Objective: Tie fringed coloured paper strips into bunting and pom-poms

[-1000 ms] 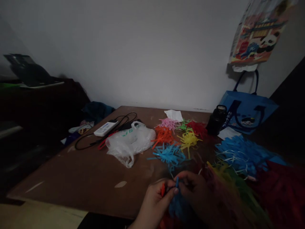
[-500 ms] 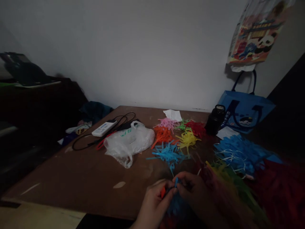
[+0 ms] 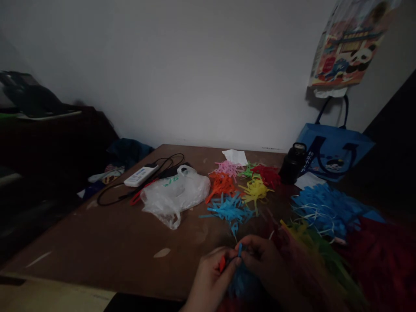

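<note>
Near the table's front edge my left hand point(image 3: 214, 273) and my right hand point(image 3: 263, 258) meet, fingertips pinched together. Between them stands a small blue strip point(image 3: 240, 249), gripped by both. A bit of red-orange strip point(image 3: 222, 263) pokes out from my left fingers. Under the hands hangs a dim bundle of blue strips point(image 3: 242, 281). Just beyond my fingertips lies a pile of light-blue strips point(image 3: 229, 208), with orange point(image 3: 222, 184), yellow point(image 3: 255, 189), pink point(image 3: 227, 169), green point(image 3: 248, 170) and red point(image 3: 266, 174) piles behind it.
A clear plastic bag point(image 3: 177, 193) lies left of the piles, beside a white power strip point(image 3: 141, 175) with black cables. A black bottle point(image 3: 292, 164) and a blue tote bag point(image 3: 336, 149) stand back right. Larger heaps of blue point(image 3: 328, 208) and dark red strips point(image 3: 383, 255) fill the right side.
Almost nothing differs. Both hands keep their pinch on the blue strip with only slight finger movement, and the view has shifted a little.
</note>
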The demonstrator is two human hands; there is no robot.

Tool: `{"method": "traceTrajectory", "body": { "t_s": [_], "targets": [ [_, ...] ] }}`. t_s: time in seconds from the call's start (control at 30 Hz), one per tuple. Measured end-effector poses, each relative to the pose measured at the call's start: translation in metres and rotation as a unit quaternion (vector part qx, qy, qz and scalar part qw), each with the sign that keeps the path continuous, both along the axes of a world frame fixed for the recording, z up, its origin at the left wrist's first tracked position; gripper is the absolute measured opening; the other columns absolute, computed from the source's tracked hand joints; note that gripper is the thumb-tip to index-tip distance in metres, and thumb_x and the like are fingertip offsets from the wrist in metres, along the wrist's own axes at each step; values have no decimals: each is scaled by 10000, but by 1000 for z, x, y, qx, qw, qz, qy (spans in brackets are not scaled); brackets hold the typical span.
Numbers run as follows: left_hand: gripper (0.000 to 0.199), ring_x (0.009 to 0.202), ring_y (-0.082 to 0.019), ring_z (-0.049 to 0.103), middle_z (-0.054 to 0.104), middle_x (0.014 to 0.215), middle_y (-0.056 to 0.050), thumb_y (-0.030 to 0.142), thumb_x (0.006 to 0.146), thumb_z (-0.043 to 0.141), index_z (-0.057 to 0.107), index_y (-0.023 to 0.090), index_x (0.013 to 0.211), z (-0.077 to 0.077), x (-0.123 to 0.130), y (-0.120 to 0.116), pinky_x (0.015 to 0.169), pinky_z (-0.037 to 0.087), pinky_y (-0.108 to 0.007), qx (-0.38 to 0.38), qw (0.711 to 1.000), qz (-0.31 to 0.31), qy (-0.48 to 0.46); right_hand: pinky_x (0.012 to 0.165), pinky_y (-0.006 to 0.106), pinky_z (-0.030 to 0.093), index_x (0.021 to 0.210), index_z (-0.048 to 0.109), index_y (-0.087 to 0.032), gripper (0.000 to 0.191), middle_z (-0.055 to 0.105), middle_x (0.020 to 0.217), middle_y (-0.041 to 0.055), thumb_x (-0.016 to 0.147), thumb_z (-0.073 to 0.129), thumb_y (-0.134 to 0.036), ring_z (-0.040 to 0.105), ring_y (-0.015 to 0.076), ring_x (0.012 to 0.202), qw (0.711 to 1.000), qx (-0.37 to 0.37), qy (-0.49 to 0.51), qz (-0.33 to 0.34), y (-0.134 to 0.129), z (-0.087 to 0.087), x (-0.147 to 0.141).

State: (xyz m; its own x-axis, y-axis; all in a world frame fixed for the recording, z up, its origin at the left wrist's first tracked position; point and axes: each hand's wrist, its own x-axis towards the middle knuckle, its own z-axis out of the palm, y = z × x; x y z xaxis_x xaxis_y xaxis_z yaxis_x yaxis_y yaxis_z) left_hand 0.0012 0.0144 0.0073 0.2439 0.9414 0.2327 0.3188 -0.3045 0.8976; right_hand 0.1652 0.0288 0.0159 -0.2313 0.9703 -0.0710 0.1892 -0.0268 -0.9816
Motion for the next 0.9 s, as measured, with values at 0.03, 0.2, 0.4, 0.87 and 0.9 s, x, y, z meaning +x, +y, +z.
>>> {"method": "traceTrajectory", "body": {
  "t_s": [0.03, 0.2, 0.4, 0.87, 0.9],
  "targets": [
    [232, 695, -155, 651, 684, 735, -34, 300, 916, 558, 684, 179, 763, -2, 0, 0, 650, 474, -195, 18, 1000, -3, 9, 552, 211, 322, 802, 659, -163, 152, 478, 616, -50, 720, 540, -209, 436, 109, 584, 1000, 7, -25, -9, 0, 0, -2],
    [234, 825, -175, 702, 734, 938, -56, 119, 823, 576, 680, 212, 1011, -16, -3, -3, 739, 525, -206, 195, 979, 2, 57, 517, 209, 304, 756, 580, -180, 153, 442, 567, -63, 670, 465, -128, 460, 112, 538, 986, 65, -150, -37, 0, -1, -11],
    [189, 818, -178, 700, 734, 924, -57, 132, 838, 612, 694, 221, 984, -18, -5, -5, 738, 529, -206, 144, 988, 13, 60, 548, 210, 342, 738, 533, -194, 114, 524, 608, -36, 778, 429, -169, 509, 119, 573, 980, 97, -173, -18, -1, -1, -10],
    [404, 579, -102, 489, 544, 661, 32, 464, 659, 826, 573, 163, 754, -18, -5, -6, 542, 388, -182, -333, 854, 70, -393, 623, 230, 473, 920, 655, -204, 229, 696, 789, 26, 915, 466, -334, 645, 164, 708, 970, 147, -121, -150, 1, 11, 8],
    [392, 594, -103, 503, 564, 689, 21, 434, 650, 837, 574, 159, 745, -13, -3, -7, 558, 396, -186, -360, 834, 45, -415, 625, 231, 482, 907, 659, -207, 226, 710, 813, 34, 917, 473, -335, 656, 170, 721, 958, 178, -142, -175, 1, 14, 10]
  ]
}}
